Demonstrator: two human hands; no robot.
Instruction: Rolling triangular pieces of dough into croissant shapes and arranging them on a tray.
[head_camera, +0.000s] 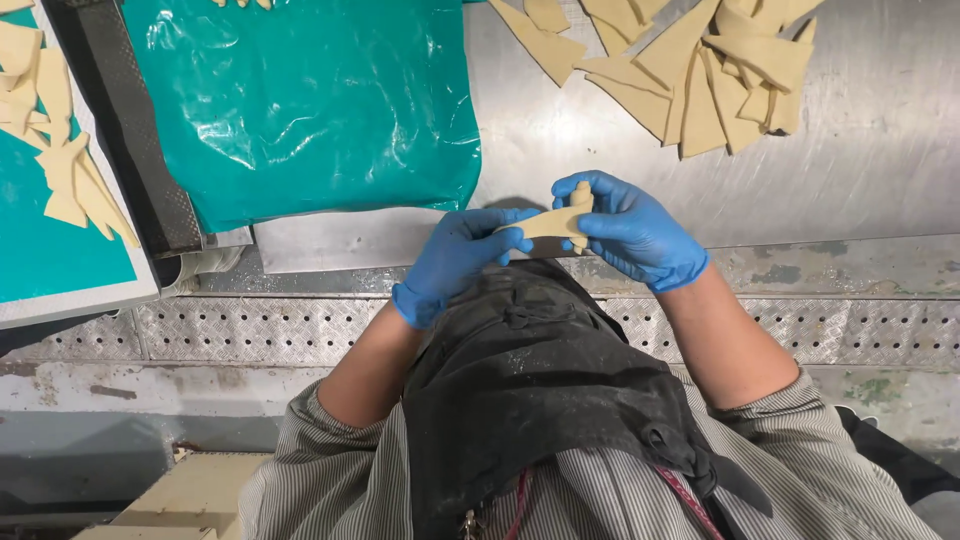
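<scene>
A pale triangular piece of dough is stretched between both of my blue-gloved hands, just above the near edge of the steel table. My left hand pinches its narrow left tip. Its wider end, partly rolled up, is gripped by my right hand. A heap of several more cut dough triangles lies on the table at the far right, well beyond my hands.
A teal plastic sheet covers the table's left part. Farther left, a tray lined in teal holds more dough pieces. A dark apron hangs below my hands, over a ridged metal ledge.
</scene>
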